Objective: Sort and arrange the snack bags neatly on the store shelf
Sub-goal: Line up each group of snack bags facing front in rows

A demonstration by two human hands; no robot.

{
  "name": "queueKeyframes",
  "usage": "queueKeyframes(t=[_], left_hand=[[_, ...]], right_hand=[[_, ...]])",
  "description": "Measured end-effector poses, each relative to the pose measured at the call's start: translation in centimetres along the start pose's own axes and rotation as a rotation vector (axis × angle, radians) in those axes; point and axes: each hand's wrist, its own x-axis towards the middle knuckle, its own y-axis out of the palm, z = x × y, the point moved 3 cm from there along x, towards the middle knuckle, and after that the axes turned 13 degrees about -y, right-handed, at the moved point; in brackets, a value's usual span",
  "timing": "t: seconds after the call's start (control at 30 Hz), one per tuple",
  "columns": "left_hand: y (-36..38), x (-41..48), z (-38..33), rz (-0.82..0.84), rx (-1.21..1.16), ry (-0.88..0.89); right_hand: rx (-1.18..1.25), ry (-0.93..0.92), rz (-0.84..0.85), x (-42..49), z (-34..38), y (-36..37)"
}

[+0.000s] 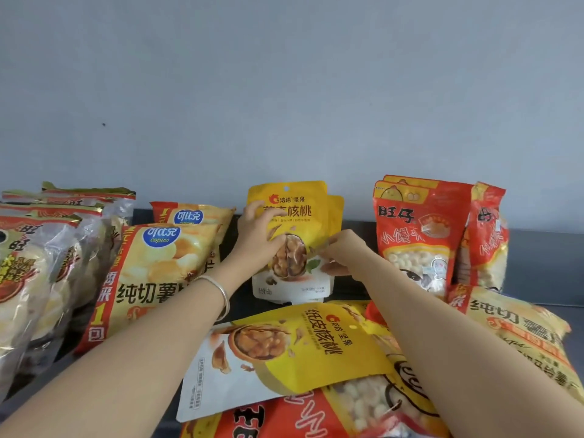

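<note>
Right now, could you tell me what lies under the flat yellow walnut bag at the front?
A red bag of small white puffs lies under the flat walnut bag. Its upper part is covered, so anything else beneath is hidden.

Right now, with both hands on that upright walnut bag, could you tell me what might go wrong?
1. The upright walnut bag, gripped by the left hand and pinched by the right hand, may tip forward once released, perhaps taking the second walnut bag behind it along.
2. The flat walnut bag lies tilted on a red bag between the forearms; pulling the arms back could drag it forward.
</note>
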Motion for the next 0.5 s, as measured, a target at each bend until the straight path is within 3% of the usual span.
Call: queueKeyframes(t=[0.2,0.5], left_hand=[[1.9,-0.5,1.0,0.045,0.007,-0.014],[1.2,-1.9,1.3,0.234,0.226,-0.079]], right_hand=[[0.043,0.094,-0.009,-0.6,-1.6,0.0],[-0.075,-0.038,-0.093,-2.1,-1.3,0.8]])
